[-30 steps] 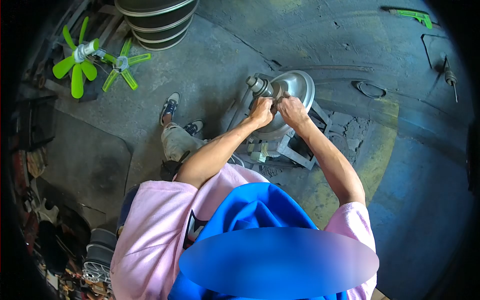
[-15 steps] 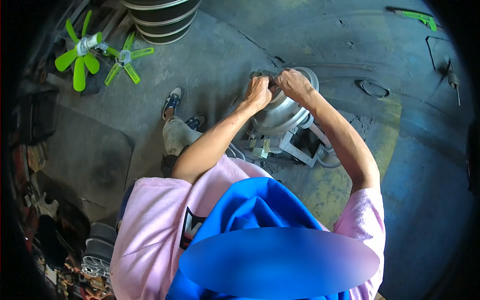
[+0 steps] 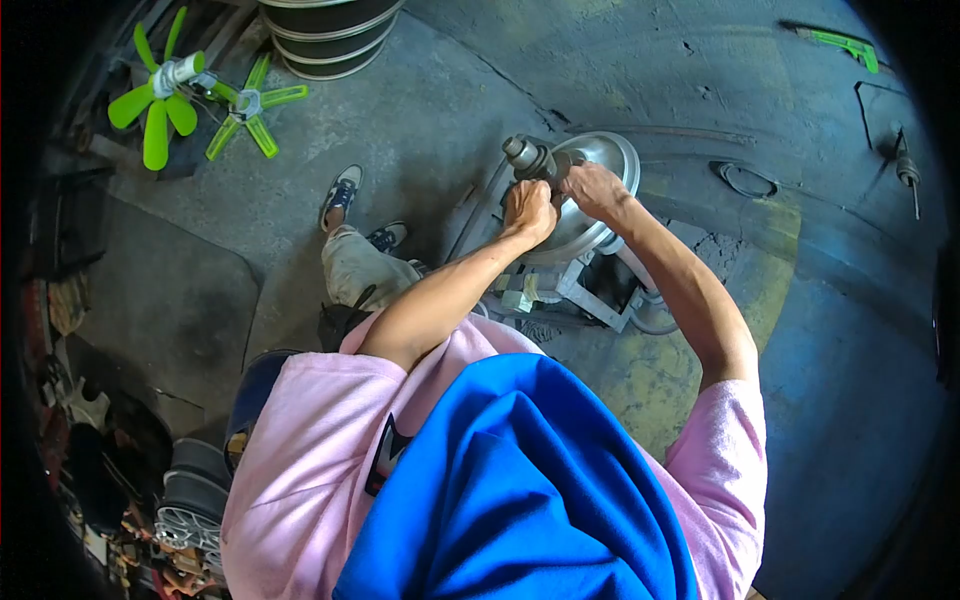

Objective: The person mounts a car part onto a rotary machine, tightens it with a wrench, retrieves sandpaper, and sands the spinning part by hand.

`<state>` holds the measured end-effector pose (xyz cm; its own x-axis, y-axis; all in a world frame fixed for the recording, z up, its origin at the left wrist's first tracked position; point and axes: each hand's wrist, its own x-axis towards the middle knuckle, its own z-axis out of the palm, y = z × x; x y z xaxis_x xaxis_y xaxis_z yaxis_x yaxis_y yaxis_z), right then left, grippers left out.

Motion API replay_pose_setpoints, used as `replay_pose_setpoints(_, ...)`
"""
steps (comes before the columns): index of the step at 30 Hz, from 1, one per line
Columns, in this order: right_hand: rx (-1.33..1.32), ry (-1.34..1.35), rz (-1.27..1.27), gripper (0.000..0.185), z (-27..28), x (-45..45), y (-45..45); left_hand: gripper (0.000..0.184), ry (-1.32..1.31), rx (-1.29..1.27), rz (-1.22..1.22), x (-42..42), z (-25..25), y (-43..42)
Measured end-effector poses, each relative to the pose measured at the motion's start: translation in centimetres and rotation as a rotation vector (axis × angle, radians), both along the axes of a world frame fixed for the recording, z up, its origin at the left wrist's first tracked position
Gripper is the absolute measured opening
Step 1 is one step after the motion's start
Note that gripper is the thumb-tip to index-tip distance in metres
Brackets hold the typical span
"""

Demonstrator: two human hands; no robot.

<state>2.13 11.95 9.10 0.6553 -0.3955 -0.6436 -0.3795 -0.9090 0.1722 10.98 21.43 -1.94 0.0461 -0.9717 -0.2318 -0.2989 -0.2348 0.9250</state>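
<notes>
A silver wheel rim (image 3: 612,150) sits on a grey metal frame (image 3: 590,305) on the floor. A stubby metal spindle end (image 3: 524,155) sticks out at the rim's upper left. My left hand (image 3: 530,212) is closed just below this spindle end, with its fingers curled in and their contents hidden. Beside it, over the rim's middle, my right hand (image 3: 597,190) is closed around part of a dark grey metal fitting (image 3: 568,162). Both hands lie close together, backs toward me.
Bright green fan blades (image 3: 155,132) and a green five-armed piece (image 3: 250,104) lie at upper left, near stacked dark rims (image 3: 330,45). A pair of shoes (image 3: 343,190) shows a leg beside the frame. A green-handled tool (image 3: 845,46), a cable loop (image 3: 745,181) and a drill-like tool (image 3: 908,172) lie right.
My left hand has come down and slightly to the right, baring the spindle end. My right hand has moved slightly down, staying by the metal fitting.
</notes>
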Motion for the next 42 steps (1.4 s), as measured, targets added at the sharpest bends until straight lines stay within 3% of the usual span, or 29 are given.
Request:
replay_pose_setpoints(5,-0.022,-0.049,0.076,0.014,-0.5,-0.3,0.7,0.013,0.011,0.001,0.064,-0.6,0.2,0.8)
replay_pose_setpoints(8,-0.023,0.019,0.006,0.016,-1.9,-0.8,0.9,0.013,0.045,-0.017,0.111,-2.3,-2.6,1.0)
replay_pose_setpoints(10,-0.040,-0.072,0.009,0.016,-3.0,-1.3,1.0,0.012,0.066,-0.045,0.141,-2.7,-3.4,1.1)
replay_pose_setpoints(16,-0.061,-0.018,0.071,0.018,-2.4,-0.5,1.6,0.009,0.271,-0.022,0.221,-3.6,-4.9,1.3)
replay_pose_setpoints(18,-0.065,-0.017,0.060,0.018,-2.4,-0.4,1.7,0.009,0.246,-0.147,0.242,-3.3,-4.7,1.2)
replay_pose_setpoints(22,-0.078,0.030,0.030,0.017,-2.5,-0.2,1.9,0.008,0.289,-0.145,0.235,-3.0,-3.7,1.2)
replay_pose_setpoints(25,-0.088,0.087,0.004,0.016,-2.7,0.1,2.2,0.013,0.333,-0.285,0.363,-3.1,-3.4,1.2)
replay_pose_setpoints(27,-0.090,0.079,-0.010,0.015,-2.7,0.2,2.3,0.009,0.234,-0.267,0.292,-2.9,-3.6,1.3)
replay_pose_setpoints(37,-0.100,0.047,-0.054,0.015,-2.8,0.4,2.8,0.005,0.239,-0.261,0.248,-3.5,-4.8,1.3)
replay_pose_setpoints(40,-0.118,0.102,-0.046,0.015,-2.6,1.0,3.1,0.007,0.330,-0.102,0.250,-4.3,-5.8,1.4)
replay_pose_setpoints(42,-0.120,0.126,-0.015,0.015,-2.4,1.4,3.5,0.011,0.559,0.028,0.307,-4.8,-6.4,1.2)
